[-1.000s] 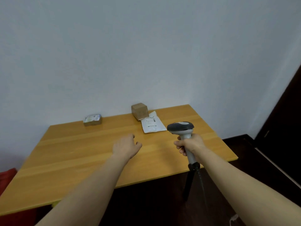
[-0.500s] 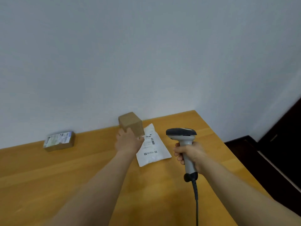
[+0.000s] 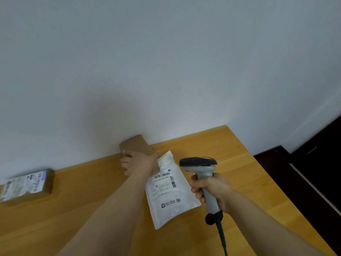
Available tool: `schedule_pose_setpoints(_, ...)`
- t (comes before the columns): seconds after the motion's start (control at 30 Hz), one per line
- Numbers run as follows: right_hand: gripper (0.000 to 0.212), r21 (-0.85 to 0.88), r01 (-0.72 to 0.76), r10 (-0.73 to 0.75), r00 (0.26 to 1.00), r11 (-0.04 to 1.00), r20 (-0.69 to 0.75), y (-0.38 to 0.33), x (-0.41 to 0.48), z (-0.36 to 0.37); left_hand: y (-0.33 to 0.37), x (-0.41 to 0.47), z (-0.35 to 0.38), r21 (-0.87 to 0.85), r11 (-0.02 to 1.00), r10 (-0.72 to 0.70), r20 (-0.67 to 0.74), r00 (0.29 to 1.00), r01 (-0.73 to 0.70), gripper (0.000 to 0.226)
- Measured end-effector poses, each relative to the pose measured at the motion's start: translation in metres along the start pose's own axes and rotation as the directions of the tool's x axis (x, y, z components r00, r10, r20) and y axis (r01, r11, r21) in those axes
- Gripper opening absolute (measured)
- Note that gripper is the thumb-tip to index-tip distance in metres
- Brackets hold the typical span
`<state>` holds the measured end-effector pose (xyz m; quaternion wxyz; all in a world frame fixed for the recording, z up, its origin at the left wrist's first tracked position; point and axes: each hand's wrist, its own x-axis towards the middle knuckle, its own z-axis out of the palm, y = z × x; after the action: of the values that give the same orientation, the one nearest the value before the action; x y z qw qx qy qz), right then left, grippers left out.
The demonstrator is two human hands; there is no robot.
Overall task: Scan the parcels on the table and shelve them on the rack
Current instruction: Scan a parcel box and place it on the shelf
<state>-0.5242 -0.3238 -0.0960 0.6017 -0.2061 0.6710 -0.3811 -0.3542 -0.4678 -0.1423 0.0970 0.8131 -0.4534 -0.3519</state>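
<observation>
Cardboard, plain brown and matte, makes up the small parcel (image 3: 136,145), a blocky box standing at the far edge of the table (image 3: 73,211) against the wall (image 3: 166,71). The left hand (image 3: 138,162) grips it from the near side, with the fingers (image 3: 126,160) curled round its left face and the thumb pressed along its right edge. Touching the box's right side lies a mailer (image 3: 170,193), a flat white plastic pouch with a slight sheen, wrinkled at its far end. It bears a printed label with barcodes and angles toward the near edge.

Just right of the mailer, the right hand (image 3: 212,189) is wrapped tightly round the smooth grey handle of a scanner (image 3: 201,166). Its dark, rounded head sits upright above the fist, and a ribbed black cable (image 3: 222,237) drops from its base.

Well apart at the left lies a flat parcel (image 3: 25,183), a low brown box topped by a glossy printed label, somewhat blurred. The table is a smooth, honey-coloured wood with long straight grain.
</observation>
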Motion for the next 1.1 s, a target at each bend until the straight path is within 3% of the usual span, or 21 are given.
schedule_pose_setpoints(0.07, 0.014, -0.004, -0.005, 0.005, 1.000, 1.000, 0.004, 0.001, 0.001, -0.001, -0.006, 0.004, -0.001, -0.071, 0.997, -0.031, -0.018, 0.999, 0.030, 0.130)
schedule_pose_setpoints(0.13, 0.014, -0.011, 0.000, 0.000, 1.000, 1.000, 0.015, 0.001, -0.002, -0.003, -0.016, 0.004, -0.008, -0.263, 0.964, -0.037, -0.020, 0.999, 0.030, 0.122)
schedule_pose_setpoints(0.23, 0.014, -0.033, 0.034, -0.033, 0.999, 0.999, 0.021, -0.003, -0.014, -0.004, -0.038, -0.012, -0.028, -0.689, 0.724, 0.070, 0.122, 0.990, 0.033, 0.091)
schedule_pose_setpoints(0.33, 0.013, -0.024, 0.086, -0.085, 0.996, 0.996, 0.037, -0.009, -0.034, -0.003, -0.057, -0.051, -0.052, -0.843, 0.526, 0.284, 0.296, 0.912, 0.110, 0.038)
schedule_pose_setpoints(0.37, 0.012, -0.019, 0.110, -0.109, 0.993, 0.994, 0.046, -0.011, -0.041, -0.002, -0.063, -0.067, -0.059, -0.866, 0.481, 0.344, 0.331, 0.879, 0.138, 0.031)
schedule_pose_setpoints(0.43, 0.011, 0.004, 0.160, -0.159, 0.984, 0.987, 0.074, -0.013, -0.060, 0.002, -0.075, -0.100, -0.073, -0.891, 0.422, 0.403, 0.349, 0.846, 0.167, 0.035)
schedule_pose_setpoints(0.63, 0.017, 0.145, 0.284, -0.304, 0.941, 0.948, 0.147, -0.003, -0.123, 0.012, -0.131, -0.192, -0.099, -0.953, 0.196, 0.448, 0.296, 0.844, 0.230, 0.054)
schedule_pose_setpoints(0.77, 0.024, 0.204, 0.303, -0.339, 0.925, 0.931, 0.173, 0.012, -0.165, 0.025, -0.173, -0.250, -0.103, -0.962, 0.133, 0.480, 0.273, 0.834, 0.239, 0.064)
schedule_pose_setpoints(0.9, 0.026, 0.169, 0.339, -0.372, 0.896, 0.926, 0.244, 0.027, -0.201, 0.039, -0.205, -0.297, -0.105, -0.962, 0.169, 0.482, 0.269, 0.834, 0.213, 0.065)
schedule_pose_setpoints(1.1, 0.036, 0.137, 0.440, -0.460, 0.838, 0.888, 0.293, 0.041, -0.242, 0.058, -0.232, -0.343, -0.127, -0.972, 0.222, 0.324, 0.144, 0.935, 0.073, 0.053)
